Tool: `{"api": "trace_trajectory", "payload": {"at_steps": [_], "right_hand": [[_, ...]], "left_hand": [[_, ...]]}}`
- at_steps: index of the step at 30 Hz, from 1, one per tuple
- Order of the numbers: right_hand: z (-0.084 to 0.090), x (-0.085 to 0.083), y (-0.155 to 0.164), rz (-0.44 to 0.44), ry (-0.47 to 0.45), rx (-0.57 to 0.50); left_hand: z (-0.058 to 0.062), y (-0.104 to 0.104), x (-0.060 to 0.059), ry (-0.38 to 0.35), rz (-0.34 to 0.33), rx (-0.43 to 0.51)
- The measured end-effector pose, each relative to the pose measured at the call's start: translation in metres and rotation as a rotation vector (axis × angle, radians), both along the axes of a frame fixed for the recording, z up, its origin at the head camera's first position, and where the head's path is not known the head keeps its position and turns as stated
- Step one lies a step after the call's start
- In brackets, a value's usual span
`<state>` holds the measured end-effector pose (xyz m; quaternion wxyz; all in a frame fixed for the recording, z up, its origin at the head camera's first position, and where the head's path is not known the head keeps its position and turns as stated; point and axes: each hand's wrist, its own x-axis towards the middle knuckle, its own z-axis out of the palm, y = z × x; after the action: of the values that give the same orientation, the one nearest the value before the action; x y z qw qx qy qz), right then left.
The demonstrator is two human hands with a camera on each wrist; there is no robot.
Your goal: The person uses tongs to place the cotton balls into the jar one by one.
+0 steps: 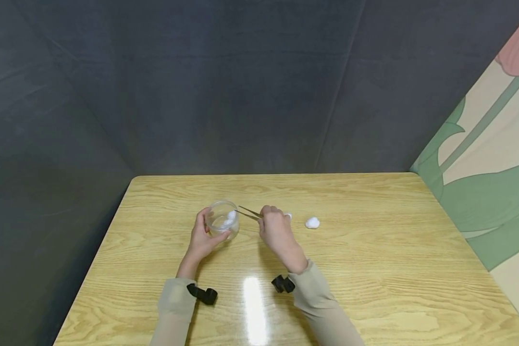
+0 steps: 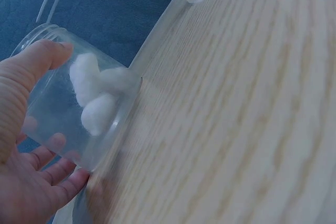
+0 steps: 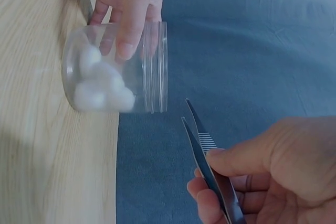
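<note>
My left hand (image 1: 204, 231) grips a clear plastic jar (image 1: 222, 222) whose base rests on the wooden table (image 1: 372, 269). Inside the jar (image 2: 79, 103) lie a few white cotton balls (image 2: 97, 95). My right hand (image 1: 271, 222) pinches metal tweezers (image 1: 248, 213), whose tips point at the jar's mouth. In the right wrist view the tweezers (image 3: 207, 166) hold nothing, their tips slightly apart just outside the jar's rim (image 3: 160, 66). One loose cotton ball (image 1: 312, 222) lies on the table right of my right hand. Another (image 1: 288, 216) peeks out behind its knuckles.
The table has a far edge against a dark grey fabric backdrop (image 1: 242, 86). A wall with a green and pink flower picture (image 1: 488, 168) stands at the right. Black wrist straps (image 1: 203, 294) sit on both sleeves.
</note>
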<state>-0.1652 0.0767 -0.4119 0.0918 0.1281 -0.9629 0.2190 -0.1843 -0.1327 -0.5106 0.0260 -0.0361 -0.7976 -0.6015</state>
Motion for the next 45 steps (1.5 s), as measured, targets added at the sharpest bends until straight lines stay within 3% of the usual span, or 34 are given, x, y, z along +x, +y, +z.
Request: {"api": "trace_trajectory", "payload": {"at_steps": [6,30,45], "right_hand": [[0.0,0.001,0.007,-0.016,0.007,-0.003],[-0.001,0.003,0.029,-0.037,0.05,-0.021],[-0.007,0.004,0.046,-0.076,0.022,-0.052]], "left_hand": [[0.001,0.001,-0.002,-0.03,-0.009,0.003],[0.001,0.0,-0.001,-0.011,-0.002,-0.028],[0.001,0.0,0.001,-0.016,0.002,-0.021]]}}
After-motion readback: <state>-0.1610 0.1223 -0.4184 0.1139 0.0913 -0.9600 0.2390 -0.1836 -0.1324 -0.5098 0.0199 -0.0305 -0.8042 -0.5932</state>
